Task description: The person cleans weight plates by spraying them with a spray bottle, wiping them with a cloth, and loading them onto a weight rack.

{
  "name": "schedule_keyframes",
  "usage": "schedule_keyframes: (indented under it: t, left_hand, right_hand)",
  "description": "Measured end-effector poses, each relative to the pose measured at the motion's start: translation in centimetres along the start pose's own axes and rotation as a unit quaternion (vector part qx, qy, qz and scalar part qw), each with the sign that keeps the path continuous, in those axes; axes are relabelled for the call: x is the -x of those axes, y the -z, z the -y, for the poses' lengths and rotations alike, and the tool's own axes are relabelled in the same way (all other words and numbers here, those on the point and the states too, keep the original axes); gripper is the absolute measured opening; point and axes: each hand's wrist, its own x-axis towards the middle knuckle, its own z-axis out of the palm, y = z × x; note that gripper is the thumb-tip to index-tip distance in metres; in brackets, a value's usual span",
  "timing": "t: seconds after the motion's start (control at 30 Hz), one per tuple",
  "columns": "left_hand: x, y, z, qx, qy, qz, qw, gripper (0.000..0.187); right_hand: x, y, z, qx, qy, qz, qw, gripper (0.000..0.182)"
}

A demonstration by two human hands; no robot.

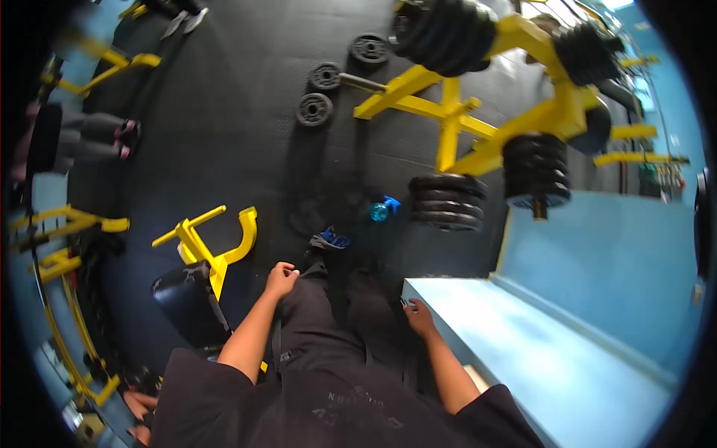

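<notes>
My left hand (282, 281) hangs in front of my left thigh, its fingers loosely bent and apart, with nothing visible in it. Beside the front corner of the light blue ledge (515, 336), my right hand (420, 316) is low with curled fingers. Something small and pale shows at its fingertips, too small to name. On the dark floor ahead of my feet stands a spray bottle (379, 212) with blue liquid and a blue trigger head. My blue and grey shoe (329, 239) is just left of the bottle.
A yellow weight rack (448, 123) loaded with black plates (447, 201) rises ahead right. Loose plates (314, 110) are near its base. At left is a yellow-framed bench with a black pad (193, 302). Other people's legs (97, 133) show at the far left.
</notes>
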Motion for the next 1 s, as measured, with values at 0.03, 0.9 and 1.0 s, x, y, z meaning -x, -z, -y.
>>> schedule_keyframes:
  t: [0.03,0.9,1.0]
  left_hand:
    - [0.0,-1.0,0.1,0.008,0.004,-0.007,1.0,0.035]
    - [-30.3,-18.0,13.8,-0.044,0.065,0.005,0.997,0.049]
    - [-31.7,-17.9,13.6,-0.085,0.019,0.029,0.996,0.048]
  right_hand:
    - [-2.0,-0.8,0.3,0.01,0.008,0.019,1.0,0.049]
    - [-49.4,-16.8,-7.8,-0.13,-0.043,-0.044,0.99,0.049]
    - [-50.8,-16.8,-8.4,-0.113,-0.028,-0.043,0.992,0.051]
